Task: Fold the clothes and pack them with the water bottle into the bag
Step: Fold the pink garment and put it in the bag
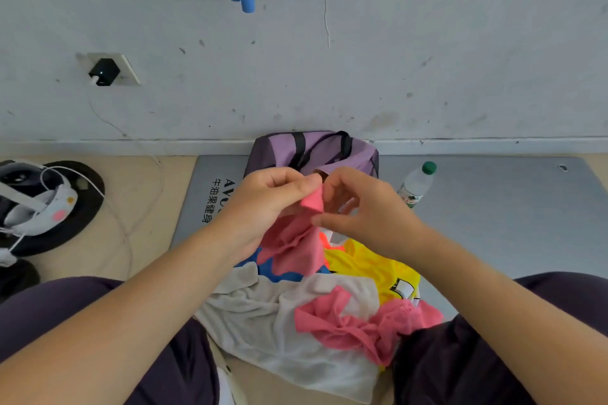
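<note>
**Grey mat on a wooden floor**

A grey mat [493, 207] lies on the pale wooden floor [138, 240] against the wall. On the mat stand a purple bag [358, 151] and a green-capped water bottle [416, 186], just beside each other. Nearer lies a heap of clothes [296, 322]: white, pink, yellow, blue.

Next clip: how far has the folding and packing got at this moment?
Early. Nothing looks done: no folded item shows, and whether the purple bag holds anything cannot be seen. In hand: both hands, left hand and right hand, pinch a pink garment. Left: the white cloth, yellow shirt and second pink piece lie crumpled; the water bottle lies on the mat.
</note>
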The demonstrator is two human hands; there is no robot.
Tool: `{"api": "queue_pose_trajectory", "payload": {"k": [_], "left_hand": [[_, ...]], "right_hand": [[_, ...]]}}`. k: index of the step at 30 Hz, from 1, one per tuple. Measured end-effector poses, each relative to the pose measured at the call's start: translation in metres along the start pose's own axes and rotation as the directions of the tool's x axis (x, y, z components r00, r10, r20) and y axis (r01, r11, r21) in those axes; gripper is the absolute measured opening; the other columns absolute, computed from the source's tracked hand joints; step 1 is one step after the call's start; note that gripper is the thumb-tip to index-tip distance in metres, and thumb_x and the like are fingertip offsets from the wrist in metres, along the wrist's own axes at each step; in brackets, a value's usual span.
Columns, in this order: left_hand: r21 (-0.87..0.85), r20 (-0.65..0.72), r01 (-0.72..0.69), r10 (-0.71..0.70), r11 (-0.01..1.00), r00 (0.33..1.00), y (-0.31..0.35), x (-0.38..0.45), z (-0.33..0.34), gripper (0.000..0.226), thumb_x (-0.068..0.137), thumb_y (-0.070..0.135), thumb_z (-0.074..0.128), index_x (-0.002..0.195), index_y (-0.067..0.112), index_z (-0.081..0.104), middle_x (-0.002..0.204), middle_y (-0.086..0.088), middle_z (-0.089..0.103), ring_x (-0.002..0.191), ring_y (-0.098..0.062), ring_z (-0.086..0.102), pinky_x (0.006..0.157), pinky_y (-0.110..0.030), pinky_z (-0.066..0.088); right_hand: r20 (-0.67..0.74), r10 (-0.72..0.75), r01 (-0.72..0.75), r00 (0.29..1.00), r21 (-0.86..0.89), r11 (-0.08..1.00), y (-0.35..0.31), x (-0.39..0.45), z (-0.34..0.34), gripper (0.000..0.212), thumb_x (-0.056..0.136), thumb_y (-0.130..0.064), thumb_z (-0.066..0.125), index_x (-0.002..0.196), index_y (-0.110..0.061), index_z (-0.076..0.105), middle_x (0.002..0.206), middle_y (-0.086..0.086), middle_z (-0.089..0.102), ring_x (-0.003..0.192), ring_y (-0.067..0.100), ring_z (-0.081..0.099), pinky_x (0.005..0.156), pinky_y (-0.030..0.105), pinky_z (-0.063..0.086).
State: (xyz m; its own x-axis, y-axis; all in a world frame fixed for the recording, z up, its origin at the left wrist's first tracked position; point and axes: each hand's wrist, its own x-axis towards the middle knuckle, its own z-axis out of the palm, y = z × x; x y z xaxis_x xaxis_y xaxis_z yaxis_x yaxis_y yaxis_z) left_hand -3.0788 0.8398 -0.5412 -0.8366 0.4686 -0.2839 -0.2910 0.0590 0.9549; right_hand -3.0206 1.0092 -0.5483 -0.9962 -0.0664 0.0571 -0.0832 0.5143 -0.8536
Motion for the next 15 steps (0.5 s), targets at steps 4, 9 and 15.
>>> {"api": "queue_pose_trajectory", "payload": {"k": [4, 9, 15], "left_hand": [[-0.066, 0.109, -0.033, 0.040, 0.997, 0.993, 0.006, -0.009, 0.000, 0.024, 0.076, 0.027, 0.073, 0.090, 0.009, 0.067, 0.091, -0.009, 0.068, 0.080, -0.017, 0.068, 0.078, -0.028, 0.058], [0.037, 0.140, -0.059, 0.053, 0.998, 0.989, 0.004, -0.021, 0.003, 0.033, 0.070, 0.026, 0.077, 0.102, 0.021, 0.071, 0.096, -0.001, 0.068, 0.087, -0.017, 0.066, 0.078, -0.031, 0.056], [0.061, 0.121, -0.090, 0.082, 0.994, 0.989, 0.006, -0.032, -0.007, 0.016, 0.076, 0.035, 0.075, 0.086, 0.022, 0.077, 0.085, 0.002, 0.073, 0.076, -0.009, 0.067, 0.068, -0.021, 0.053]], "right_hand": [[-0.021, 0.051, -0.047, 0.998, 0.168, 0.985, -0.004, -0.006, -0.002, 0.008, 0.085, -0.010, 0.073, 0.084, -0.009, 0.066, 0.072, 0.004, 0.070, 0.068, 0.019, 0.067, 0.073, 0.035, 0.056], [0.119, 0.089, -0.136, 0.989, 0.485, 0.864, -0.014, -0.017, -0.006, 0.004, 0.090, -0.001, 0.064, 0.092, 0.001, 0.067, 0.071, 0.009, 0.069, 0.067, 0.017, 0.066, 0.070, 0.024, 0.054], [0.274, 0.101, -0.265, 0.956, 0.670, 0.694, -0.023, -0.022, -0.012, 0.009, 0.088, -0.012, 0.054, 0.080, -0.010, 0.058, 0.080, 0.011, 0.056, 0.078, 0.020, 0.055, 0.075, 0.030, 0.049]]}}
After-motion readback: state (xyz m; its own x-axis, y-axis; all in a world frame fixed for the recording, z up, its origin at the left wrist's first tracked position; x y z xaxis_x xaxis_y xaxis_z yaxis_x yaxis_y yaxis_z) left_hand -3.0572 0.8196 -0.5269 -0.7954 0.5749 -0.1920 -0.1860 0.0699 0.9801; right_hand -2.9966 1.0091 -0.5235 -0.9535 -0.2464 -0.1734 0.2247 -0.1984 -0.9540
